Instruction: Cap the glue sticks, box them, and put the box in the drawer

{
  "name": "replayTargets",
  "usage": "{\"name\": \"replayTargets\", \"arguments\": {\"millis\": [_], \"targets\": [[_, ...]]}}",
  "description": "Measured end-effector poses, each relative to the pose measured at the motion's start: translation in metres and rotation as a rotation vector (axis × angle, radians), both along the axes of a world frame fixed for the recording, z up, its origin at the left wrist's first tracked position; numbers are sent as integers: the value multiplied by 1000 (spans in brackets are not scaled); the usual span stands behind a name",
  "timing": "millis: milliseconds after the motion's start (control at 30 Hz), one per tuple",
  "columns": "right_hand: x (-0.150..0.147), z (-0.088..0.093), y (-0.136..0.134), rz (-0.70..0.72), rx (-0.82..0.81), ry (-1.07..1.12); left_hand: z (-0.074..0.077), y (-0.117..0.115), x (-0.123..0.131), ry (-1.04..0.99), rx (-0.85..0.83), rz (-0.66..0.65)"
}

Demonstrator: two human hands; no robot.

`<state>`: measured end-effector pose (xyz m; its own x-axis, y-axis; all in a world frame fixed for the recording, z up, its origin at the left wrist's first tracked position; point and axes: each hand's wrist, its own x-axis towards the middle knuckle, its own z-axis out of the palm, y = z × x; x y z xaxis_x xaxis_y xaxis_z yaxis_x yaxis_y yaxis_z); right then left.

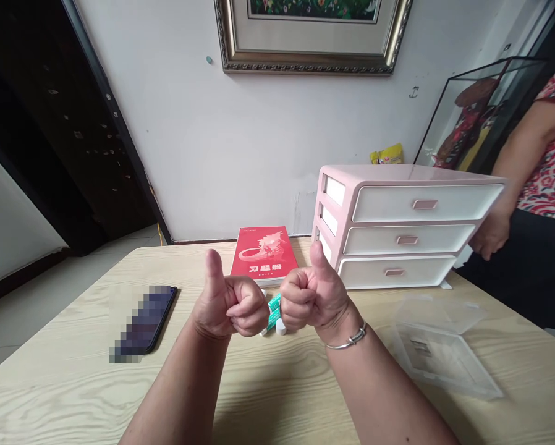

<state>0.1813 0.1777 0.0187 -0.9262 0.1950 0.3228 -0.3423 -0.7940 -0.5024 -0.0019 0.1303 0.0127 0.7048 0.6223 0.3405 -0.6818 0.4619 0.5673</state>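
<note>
My left hand and my right hand are held side by side above the wooden table, each a closed fist with the thumb pointing up. Neither hand holds anything. A silver bracelet circles my right wrist. Between and behind the fists lie small green-and-white tubes on the table, partly hidden by my fingers. A red book lies flat just beyond them.
A pink three-drawer organizer stands at the back right, drawers shut. A clear plastic box with its lid open lies at the right. A dark phone lies at the left. Another person stands at the right edge beside a glass case.
</note>
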Motion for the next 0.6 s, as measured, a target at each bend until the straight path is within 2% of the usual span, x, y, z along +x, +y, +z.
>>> {"name": "replayTargets", "arguments": {"millis": [167,267,333,400,433,467,500,533,567,600], "targets": [[3,1,0,1,35,-23,-2,-1,1,29,7,7],[4,5,1,-37,-10,-103,-10,0,-1,21,-129,-3],[3,10,2,-128,-14,-231,-18,1,-3,113,-208,97],[3,11,1,-319,14,-517,-27,1,-6,406,-280,314],[4,8,0,-449,50,-715,-32,-1,-6,686,-296,428],[6,4,-2,-587,129,-933,-37,-3,-7,1056,-246,554],[9,-3,-5,-718,249,-1141,-43,-5,-7,1453,-147,566],[13,-10,-9,-804,404,-1307,-49,-8,-6,1684,-102,565],[17,-19,-14,-832,607,-1439,-55,-11,-5,1825,-71,570],[23,-27,-21,-803,758,-1571,-61,-14,-3,1919,-40,536]]}}
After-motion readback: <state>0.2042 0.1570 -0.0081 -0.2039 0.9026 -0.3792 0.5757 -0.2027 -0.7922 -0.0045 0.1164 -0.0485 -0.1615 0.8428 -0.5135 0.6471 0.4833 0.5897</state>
